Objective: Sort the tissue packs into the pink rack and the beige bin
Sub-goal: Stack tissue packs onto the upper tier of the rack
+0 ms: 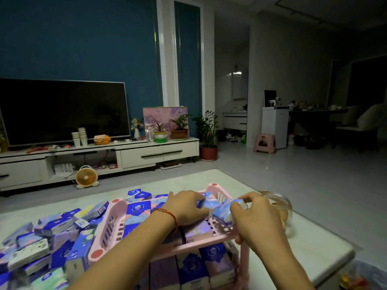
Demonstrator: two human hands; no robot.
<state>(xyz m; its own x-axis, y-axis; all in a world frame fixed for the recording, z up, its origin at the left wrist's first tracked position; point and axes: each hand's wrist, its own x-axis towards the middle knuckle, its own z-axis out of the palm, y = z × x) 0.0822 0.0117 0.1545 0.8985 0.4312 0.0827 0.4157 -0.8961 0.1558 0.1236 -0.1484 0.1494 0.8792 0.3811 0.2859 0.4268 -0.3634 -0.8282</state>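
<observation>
One tissue pack (210, 201) is being gripped by the left hand (187, 206), another pack (223, 211) by the right hand (256, 219), over the pink rack (113, 223).

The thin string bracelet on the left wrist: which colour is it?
The thin string bracelet is red; the head view shows it best.

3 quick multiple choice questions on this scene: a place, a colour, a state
1. Where does the loose pile of packs lie relative to the pink rack? A) right B) left C) inside
2. The string on the left wrist is? A) red B) green C) white
3. The right hand is? A) open, idle B) curled, empty C) gripping a tissue pack
Key: 1B, the pile sits left of the rack; 2A, red thread shows; 3C, fingers curl round the pack.
</observation>
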